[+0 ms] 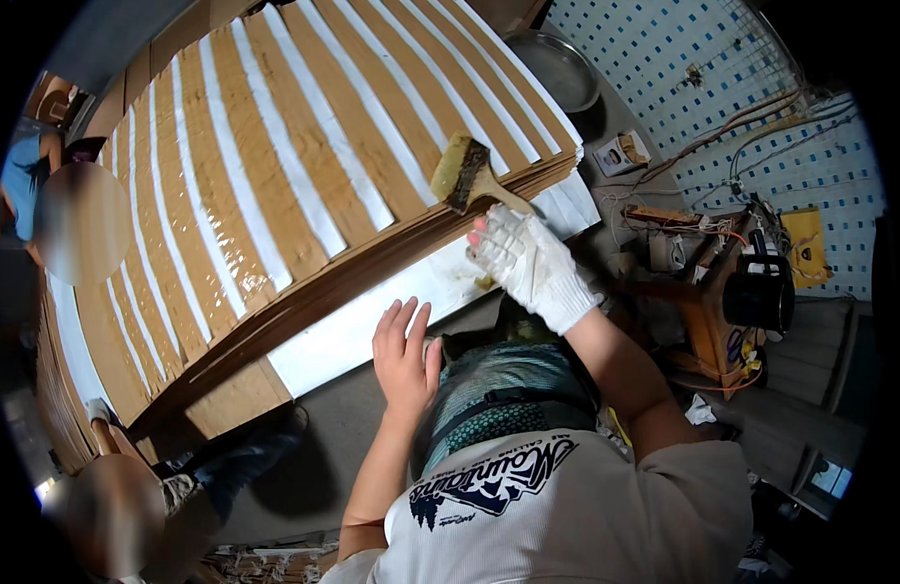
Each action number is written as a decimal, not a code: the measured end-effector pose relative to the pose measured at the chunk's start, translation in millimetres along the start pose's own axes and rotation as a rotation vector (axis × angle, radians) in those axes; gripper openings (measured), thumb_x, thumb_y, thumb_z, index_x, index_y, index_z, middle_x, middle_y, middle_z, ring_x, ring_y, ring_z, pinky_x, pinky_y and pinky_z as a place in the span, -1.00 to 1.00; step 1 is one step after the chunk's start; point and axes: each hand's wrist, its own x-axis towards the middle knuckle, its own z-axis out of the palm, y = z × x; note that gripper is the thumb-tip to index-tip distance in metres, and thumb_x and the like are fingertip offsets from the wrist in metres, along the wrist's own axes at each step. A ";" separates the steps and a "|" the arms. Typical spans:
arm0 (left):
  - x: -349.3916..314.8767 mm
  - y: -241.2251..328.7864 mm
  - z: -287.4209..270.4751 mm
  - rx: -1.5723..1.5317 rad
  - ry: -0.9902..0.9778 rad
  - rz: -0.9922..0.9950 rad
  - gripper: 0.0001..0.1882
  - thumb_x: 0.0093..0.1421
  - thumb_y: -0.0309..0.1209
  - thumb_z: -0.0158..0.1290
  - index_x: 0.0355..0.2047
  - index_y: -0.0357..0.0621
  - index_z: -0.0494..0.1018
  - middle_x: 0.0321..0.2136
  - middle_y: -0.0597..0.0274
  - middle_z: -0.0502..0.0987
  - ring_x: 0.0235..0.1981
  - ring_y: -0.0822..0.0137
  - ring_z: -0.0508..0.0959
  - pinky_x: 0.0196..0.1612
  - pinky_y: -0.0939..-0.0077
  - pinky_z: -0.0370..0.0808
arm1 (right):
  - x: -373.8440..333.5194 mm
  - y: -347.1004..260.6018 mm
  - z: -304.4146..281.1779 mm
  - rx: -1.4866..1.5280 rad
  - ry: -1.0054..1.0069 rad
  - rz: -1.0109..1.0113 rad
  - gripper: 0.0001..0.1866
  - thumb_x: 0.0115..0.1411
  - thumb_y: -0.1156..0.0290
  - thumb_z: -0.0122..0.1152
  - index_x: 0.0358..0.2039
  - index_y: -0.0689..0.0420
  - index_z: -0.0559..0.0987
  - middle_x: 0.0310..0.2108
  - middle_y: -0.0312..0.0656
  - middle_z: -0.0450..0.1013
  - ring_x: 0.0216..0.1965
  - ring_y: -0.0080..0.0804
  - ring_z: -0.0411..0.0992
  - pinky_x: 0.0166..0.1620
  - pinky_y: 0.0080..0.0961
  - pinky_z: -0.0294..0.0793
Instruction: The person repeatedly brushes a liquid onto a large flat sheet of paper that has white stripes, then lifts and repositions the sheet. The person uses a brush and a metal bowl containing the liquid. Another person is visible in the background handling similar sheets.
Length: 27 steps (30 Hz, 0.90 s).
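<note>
My right hand (538, 268), in a white knitted glove with bare fingertips showing, is closed round the handle of a wide flat brush (467, 175). The brush's dark, wet-looking band and yellowish bristles lie over the near right edge of a tall stack of brown sheets (348, 107); whether they touch it I cannot tell. Long white strips (309, 185) run in parallel rows across the stack, and the brown at the left shines wet. My bare left hand (404, 355) is held up with fingers stretched, apart from the stack and holding nothing.
White sheeting (343, 336) sticks out below the stack's near edge. A metal basin (557, 73) stands beyond the right end. To the right are a wooden stool (698, 331), a black mug-like pot (758, 297) and loose cables. Two other people are at the left; one's gloved hand (99, 409) touches the stack's corner.
</note>
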 end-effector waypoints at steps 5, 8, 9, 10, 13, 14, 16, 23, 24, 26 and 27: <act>77.1 1.2 69.4 0.339 -0.136 -0.009 -0.48 0.24 -0.23 0.11 0.22 0.01 0.42 0.23 0.11 0.37 0.27 -0.01 0.29 0.40 -0.09 0.03 | 99.6 -115.7 -55.2 -0.144 -0.005 -0.170 -0.41 0.48 0.00 -0.20 0.29 0.22 0.26 0.29 0.15 0.22 0.25 0.10 0.30 0.30 0.06 0.34; 112.0 -2.1 94.5 0.440 -0.089 -0.075 -0.51 0.22 -0.28 0.15 0.18 0.04 0.46 0.16 0.15 0.43 0.23 0.03 0.34 0.34 -0.10 0.11 | 141.9 -166.8 -42.9 -0.073 -0.086 -0.132 -0.38 0.47 -0.05 -0.21 0.31 0.18 0.25 0.32 0.11 0.18 0.30 0.10 0.24 0.32 0.03 0.32; 120.9 -0.5 100.6 0.417 -0.052 -0.101 -0.52 0.19 -0.34 0.18 0.15 0.02 0.48 0.13 0.15 0.45 0.19 0.04 0.37 0.29 -0.07 0.17 | 149.7 -180.2 -27.4 -0.049 -0.105 -0.114 -0.38 0.47 -0.06 -0.23 0.31 0.17 0.25 0.31 0.11 0.19 0.29 0.11 0.25 0.31 0.04 0.33; 131.6 9.9 103.3 0.370 0.025 -0.153 -0.57 0.14 -0.47 0.24 0.05 -0.05 0.54 0.00 0.14 0.51 0.07 0.06 0.44 0.16 0.08 0.30 | 148.2 -185.1 1.4 -0.069 -0.037 -0.078 -0.32 0.48 -0.14 -0.38 0.29 0.16 0.30 0.27 0.11 0.28 0.29 0.10 0.28 0.32 0.06 0.31; 169.2 46.5 117.1 0.066 0.124 -0.359 -0.64 0.11 -0.52 0.27 -0.05 -0.14 0.58 -0.11 0.11 0.55 -0.01 0.08 0.47 0.09 0.22 0.36 | 146.7 -201.8 18.6 0.076 -0.320 0.096 -0.39 0.48 -0.07 -0.26 0.28 0.16 0.30 0.31 0.16 0.20 0.28 0.13 0.26 0.26 0.16 0.36; 185.7 62.2 122.8 -0.045 0.176 -0.364 -0.69 0.10 -0.56 0.29 -0.12 -0.19 0.60 -0.17 0.10 0.56 -0.06 0.12 0.50 0.03 0.34 0.41 | 140.1 -207.0 23.6 0.072 -0.367 0.121 -0.37 0.47 -0.08 -0.25 0.29 0.16 0.29 0.32 0.17 0.18 0.30 0.14 0.24 0.28 0.17 0.34; 213.5 87.1 135.8 -0.181 0.261 -0.388 -0.72 0.08 -0.56 0.31 -0.16 -0.23 0.60 -0.21 0.10 0.58 -0.14 0.16 0.54 -0.05 0.37 0.45 | 127.6 -215.9 35.4 0.063 -0.473 0.167 -0.35 0.46 -0.09 -0.24 0.32 0.15 0.27 0.35 0.18 0.15 0.34 0.15 0.19 0.31 0.19 0.29; 263.6 117.8 157.4 -0.211 0.407 -0.266 -0.70 0.00 -0.60 0.36 -0.22 -0.27 0.59 -0.30 0.14 0.59 -0.29 0.25 0.56 -0.21 0.46 0.49 | 113.4 -230.1 41.7 -0.010 -0.540 0.295 -0.18 0.34 -0.16 -0.03 0.45 0.05 0.10 0.44 0.17 0.00 0.45 0.19 -0.02 0.39 0.18 0.09; 261.7 117.3 159.5 -0.222 0.410 -0.290 -0.73 0.00 -0.60 0.36 -0.25 -0.27 0.59 -0.33 0.16 0.57 -0.31 0.25 0.55 -0.24 0.44 0.48 | 114.0 -229.6 37.1 -0.028 -0.562 0.297 -0.15 0.31 -0.13 0.06 0.45 0.05 0.10 0.44 0.16 -0.01 0.45 0.19 -0.02 0.40 0.14 0.09; 256.8 114.2 159.1 -0.218 0.365 -0.250 -0.73 0.04 -0.60 0.34 -0.22 -0.30 0.58 -0.33 0.16 0.56 -0.33 0.30 0.54 -0.23 0.47 0.49 | 115.8 -227.6 29.4 -0.068 -0.564 0.306 -0.15 0.31 -0.12 0.08 0.45 0.07 0.10 0.43 0.16 0.02 0.43 0.21 0.00 0.39 0.14 0.12; 252.6 113.5 158.8 -0.215 0.344 -0.233 -0.73 0.06 -0.60 0.33 -0.21 -0.31 0.58 -0.33 0.16 0.56 -0.34 0.33 0.53 -0.23 0.48 0.50 | 116.1 -225.8 24.0 -0.088 -0.565 0.313 -0.15 0.31 -0.11 0.09 0.45 0.07 0.10 0.43 0.16 0.03 0.43 0.21 0.02 0.38 0.14 0.13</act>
